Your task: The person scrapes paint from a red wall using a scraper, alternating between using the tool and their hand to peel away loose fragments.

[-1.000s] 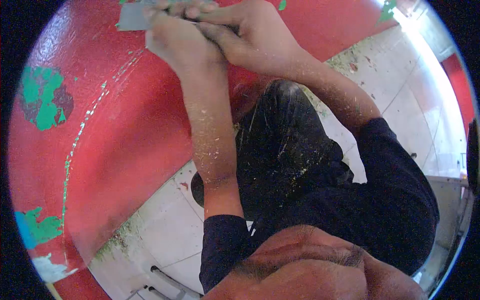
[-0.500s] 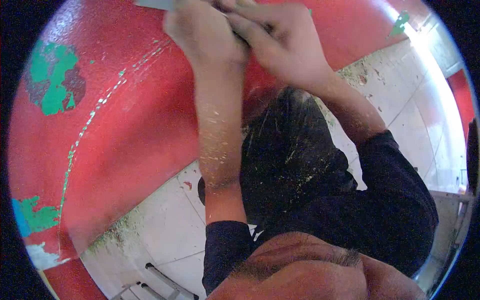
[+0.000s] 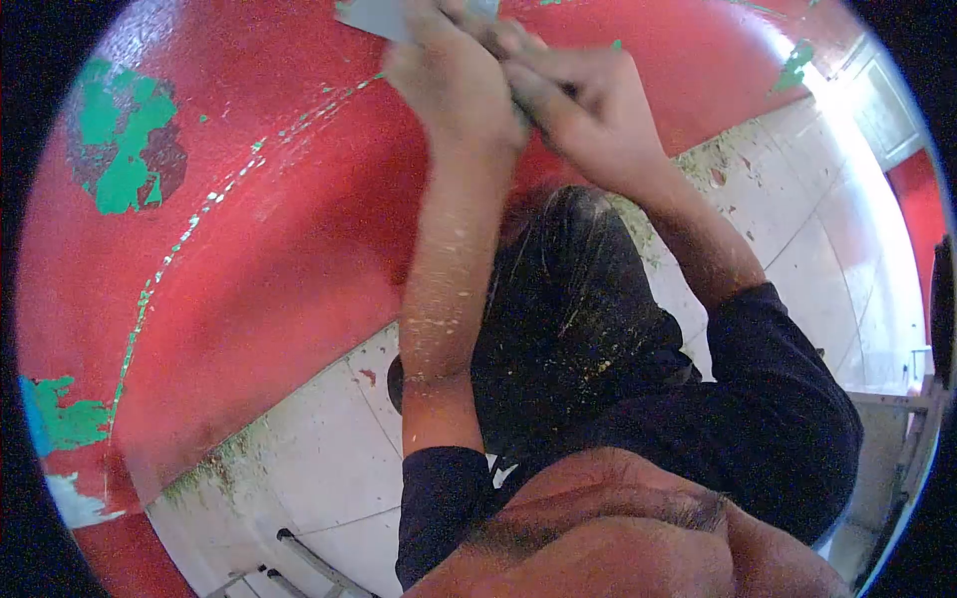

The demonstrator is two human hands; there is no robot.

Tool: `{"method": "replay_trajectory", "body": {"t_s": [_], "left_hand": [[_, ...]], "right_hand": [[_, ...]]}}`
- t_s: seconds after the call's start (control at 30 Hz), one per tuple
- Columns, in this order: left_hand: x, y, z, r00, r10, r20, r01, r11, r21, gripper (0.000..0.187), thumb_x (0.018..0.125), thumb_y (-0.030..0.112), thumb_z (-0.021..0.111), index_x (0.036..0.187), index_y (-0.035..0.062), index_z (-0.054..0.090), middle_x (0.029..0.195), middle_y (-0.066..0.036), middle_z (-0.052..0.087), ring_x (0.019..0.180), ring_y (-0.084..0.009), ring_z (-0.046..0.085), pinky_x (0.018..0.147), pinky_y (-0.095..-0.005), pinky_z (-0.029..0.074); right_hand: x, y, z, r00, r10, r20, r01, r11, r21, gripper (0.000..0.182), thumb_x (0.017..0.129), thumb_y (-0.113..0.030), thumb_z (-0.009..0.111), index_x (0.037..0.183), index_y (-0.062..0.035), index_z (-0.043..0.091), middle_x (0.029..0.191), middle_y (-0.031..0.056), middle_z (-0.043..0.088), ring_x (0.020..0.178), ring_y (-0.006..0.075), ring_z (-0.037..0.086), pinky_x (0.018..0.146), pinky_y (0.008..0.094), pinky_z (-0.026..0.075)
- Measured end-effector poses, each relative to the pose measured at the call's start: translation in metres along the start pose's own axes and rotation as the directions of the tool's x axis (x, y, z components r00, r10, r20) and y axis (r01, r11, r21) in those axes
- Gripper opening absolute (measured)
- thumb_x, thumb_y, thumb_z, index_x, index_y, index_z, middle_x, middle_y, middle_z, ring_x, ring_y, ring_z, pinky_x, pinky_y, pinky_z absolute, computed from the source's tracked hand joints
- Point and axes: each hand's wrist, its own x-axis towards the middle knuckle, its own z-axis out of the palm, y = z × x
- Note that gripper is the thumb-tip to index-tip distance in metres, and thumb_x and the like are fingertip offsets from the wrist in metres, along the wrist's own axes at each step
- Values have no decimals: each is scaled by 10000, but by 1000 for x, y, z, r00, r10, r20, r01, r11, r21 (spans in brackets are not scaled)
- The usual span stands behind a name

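At the top of the head view, a scraper with a wide, flat grey blade (image 3: pixel 374 18) lies against the red painted wall (image 3: pixel 299 199). My left hand (image 3: pixel 454 85) is closed round it, knuckles toward me. Close beside, my right hand (image 3: pixel 598 110) has its fingers curled in and meets the left at the scraper. The handle is mostly hidden by the hands, and motion blurs the fingers. Behind the hands, a broken line of chipped paint (image 3: pixel 214 199) curves down the wall, showing white and green.
Green patches (image 3: pixel 125 140) show at the wall's left. Paint scraps (image 3: pixel 224 473) litter the pale tiled floor (image 3: pixel 319 468) along the wall. Metal legs (image 3: pixel 314 563) stand at bottom left, and a grey metal frame (image 3: pixel 887 429) is at right. My dark-clad knee (image 3: pixel 578 259) is below the hands.
Both hands and the scraper have shifted right and slightly down in the view, and more of the blade shows. The view itself has moved a little too. Both hands stay closed.
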Motion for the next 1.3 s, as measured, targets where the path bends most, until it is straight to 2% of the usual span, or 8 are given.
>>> {"method": "replay_trajectory", "body": {"t_s": [0.07,0.13,0.33,0.57,1.13,1.17,1.27,1.3], "left_hand": [[12,32,18,998,51,27,-52,998,45,230,1035,202,352,846,109,445,697,8,421,588,-141,435,580,-312,436],[6,29,18,996,-78,39,79,996,-28,221,1032,192,355,858,100,455,680,2,417,595,-153,452,580,-325,444],[22,39,16,985,103,137,-113,991,70,267,1056,249,354,872,86,458,674,-18,429,549,-169,458,534,-334,448],[13,24,14,999,-26,-34,29,994,108,254,1040,216,372,825,111,459,679,2,436,557,-155,453,538,-315,439],[27,17,11,992,115,54,-126,948,292,312,1043,282,420,815,93,516,699,7,489,619,-160,517,552,-326,442],[42,26,14,987,141,74,-157,932,327,320,1045,340,463,822,114,502,702,26,474,629,-152,508,559,-325,439],[34,11,13,993,114,45,-121,957,265,335,1048,360,466,816,119,493,687,21,473,600,-145,497,529,-315,428],[33,10,9,992,122,36,-127,961,246,341,1048,366,467,815,120,490,683,19,473,590,-143,493,518,-312,425]], "right_hand": [[25,-17,11,955,-202,-217,209,978,11,238,984,-110,592,1137,41,692,807,-10,639,763,46,537,734,252,492],[13,-25,1,988,-49,-149,61,995,77,200,918,-126,598,1033,-6,709,881,205,710,773,296,726,783,357,557],[35,-38,3,944,-288,-159,255,946,-201,231,973,-54,545,1133,49,675,971,111,749,909,169,678,822,372,527],[15,-6,0,973,-175,-152,174,985,-23,335,915,-193,585,1226,-124,686,975,199,701,772,358,694,731,434,546],[15,-7,-11,995,86,-43,-82,992,92,288,986,-191,568,1143,27,673,651,27,567,729,63,561,716,286,491],[32,-40,-16,990,85,-111,-65,984,166,246,955,-97,554,1140,31,653,828,326,548,666,398,659,603,386,501],[22,-13,-13,968,-219,-121,222,975,9,287,989,-184,564,1138,39,667,597,-10,524,660,74,541,643,292,477],[3,-18,-21,967,248,58,-255,950,179,278,985,-184,562,1134,23,672,639,20,591,638,96,547,619,307,474]]}}
